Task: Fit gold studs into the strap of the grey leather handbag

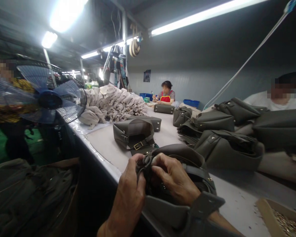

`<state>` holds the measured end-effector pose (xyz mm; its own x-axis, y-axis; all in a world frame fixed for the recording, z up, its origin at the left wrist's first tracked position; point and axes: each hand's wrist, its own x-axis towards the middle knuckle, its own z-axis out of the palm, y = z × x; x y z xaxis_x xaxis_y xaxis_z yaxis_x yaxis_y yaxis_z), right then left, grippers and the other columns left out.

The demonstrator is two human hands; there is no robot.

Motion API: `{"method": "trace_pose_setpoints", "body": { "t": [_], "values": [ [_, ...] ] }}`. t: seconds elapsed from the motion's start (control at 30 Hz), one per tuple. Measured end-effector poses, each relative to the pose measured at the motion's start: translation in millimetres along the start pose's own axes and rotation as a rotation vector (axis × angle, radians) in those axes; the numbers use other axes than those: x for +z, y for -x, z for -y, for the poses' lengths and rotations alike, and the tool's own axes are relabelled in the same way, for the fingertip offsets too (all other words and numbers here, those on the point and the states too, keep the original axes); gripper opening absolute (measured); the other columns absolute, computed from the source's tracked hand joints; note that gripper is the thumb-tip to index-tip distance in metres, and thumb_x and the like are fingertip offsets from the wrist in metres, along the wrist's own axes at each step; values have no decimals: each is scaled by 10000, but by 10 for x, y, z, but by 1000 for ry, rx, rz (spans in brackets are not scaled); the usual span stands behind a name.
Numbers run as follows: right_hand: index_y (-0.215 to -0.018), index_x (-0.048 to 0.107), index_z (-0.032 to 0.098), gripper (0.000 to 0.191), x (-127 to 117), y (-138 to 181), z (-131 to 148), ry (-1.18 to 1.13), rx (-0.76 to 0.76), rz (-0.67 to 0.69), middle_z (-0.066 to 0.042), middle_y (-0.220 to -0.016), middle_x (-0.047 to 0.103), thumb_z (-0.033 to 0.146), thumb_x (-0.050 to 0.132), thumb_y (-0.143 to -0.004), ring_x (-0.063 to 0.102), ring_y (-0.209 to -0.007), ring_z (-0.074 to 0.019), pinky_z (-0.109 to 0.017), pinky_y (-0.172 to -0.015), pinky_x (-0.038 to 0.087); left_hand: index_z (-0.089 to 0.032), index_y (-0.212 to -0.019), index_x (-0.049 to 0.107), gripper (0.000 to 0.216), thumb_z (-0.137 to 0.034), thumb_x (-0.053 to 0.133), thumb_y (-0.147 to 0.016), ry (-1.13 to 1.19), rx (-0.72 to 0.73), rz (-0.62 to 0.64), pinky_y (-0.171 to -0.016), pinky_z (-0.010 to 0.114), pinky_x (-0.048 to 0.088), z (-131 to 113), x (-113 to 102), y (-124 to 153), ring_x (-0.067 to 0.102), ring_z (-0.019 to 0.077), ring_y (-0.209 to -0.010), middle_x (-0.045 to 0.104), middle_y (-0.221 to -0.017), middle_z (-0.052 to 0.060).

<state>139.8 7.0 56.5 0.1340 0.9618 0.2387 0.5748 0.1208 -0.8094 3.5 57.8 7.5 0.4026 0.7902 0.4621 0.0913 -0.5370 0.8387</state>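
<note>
Right in front of me, a dark olive-grey handbag (pixel 166 210) rests at the table's near edge, its opening toward me. My left hand (pixel 133 184) grips a bunched dark part at the bag's far left end, thumb and fingers closed around it. Against the same part, my right hand (pixel 174 176) pinches with thumb and forefinger, its wrist passing over the bag's open side. What exactly lies between the fingertips is hidden. Just beyond my hands, another handbag (pixel 122 133) with a gold buckle (pixel 138 145) lies on the table.
Several olive handbags (pixel 227 148) crowd the right side. A heap of beige cloth pieces (pixel 113 102) lies at the back left, beside a blue fan (pixel 50 98). A box of small metal parts (pixel 268 210) stands at lower right. Two people sit across the table; another stands left.
</note>
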Motion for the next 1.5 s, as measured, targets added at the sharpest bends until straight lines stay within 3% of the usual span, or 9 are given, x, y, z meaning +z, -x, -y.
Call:
{"method": "trace_pose_setpoints", "body": {
  "t": [0.13,0.37,0.6,0.73,0.83,1.03,1.17,1.3,1.5],
  "values": [
    [-774,514,154,75,64,6,-20,-183,6,-53,-11,-687,590,188,493,-837,587,-629,-151,-245,-588,479,-184,-1211,422,342,-170,352,-877,20,51,53,-976,405,446,2,2,-71,533,214,-1117,543,-1189,96],
    [-789,551,142,148,163,42,-11,-321,-27,-155,-17,-703,591,278,550,-845,586,-646,-147,-250,-622,506,-153,-1211,474,412,-70,358,-824,-66,324,-7,-939,329,487,149,-23,-116,567,181,-1062,573,-1169,97],
    [-804,571,138,310,160,37,18,-422,47,-174,-28,-636,608,433,668,-806,565,-569,-141,-256,-595,495,-113,-1198,526,369,-118,378,-860,-80,354,-75,-924,298,509,245,-57,-125,582,193,-1086,614,-1157,123],
    [-817,577,138,319,68,45,1,-444,6,-157,-42,-640,620,437,688,-800,576,-582,-148,-250,-604,484,-76,-1225,537,381,-222,380,-910,-101,259,-24,-947,319,494,247,-86,-152,604,216,-1065,623,-1163,135],
    [-875,594,146,294,55,121,-69,-423,-31,-95,-41,-662,630,421,678,-816,590,-592,-150,-238,-596,476,-119,-1179,579,350,-300,417,-928,-75,129,15,-875,306,517,176,-110,-177,637,219,-980,665,-1077,101],
    [-844,616,185,61,140,212,-147,-60,-267,-118,-13,-709,584,224,577,-870,551,-614,-134,-213,-571,440,-165,-1105,620,297,-336,453,-930,62,-47,28,-762,242,500,108,-114,-222,647,192,-879,692,-955,39],
    [-827,612,189,90,169,109,-148,75,-376,-167,-26,-810,535,150,539,-863,515,-663,-128,-217,-606,427,-185,-1071,646,279,-344,458,-938,155,-81,45,-747,215,485,137,-122,-255,631,182,-913,688,-940,7],
    [-828,623,193,107,186,26,-186,115,-342,-186,-6,-729,511,136,539,-859,495,-633,-129,-211,-567,399,-180,-1066,661,277,-332,468,-938,210,-118,82,-805,212,462,182,-143,-291,617,173,-928,679,-956,3],
    [-785,625,184,117,198,-17,-244,163,-279,-95,-6,-700,488,155,539,-860,488,-631,-140,-238,-582,387,-157,-1108,656,332,-378,479,-934,407,-180,180,-757,234,469,333,-133,-307,611,178,-847,676,-901,27]
  ]
}}
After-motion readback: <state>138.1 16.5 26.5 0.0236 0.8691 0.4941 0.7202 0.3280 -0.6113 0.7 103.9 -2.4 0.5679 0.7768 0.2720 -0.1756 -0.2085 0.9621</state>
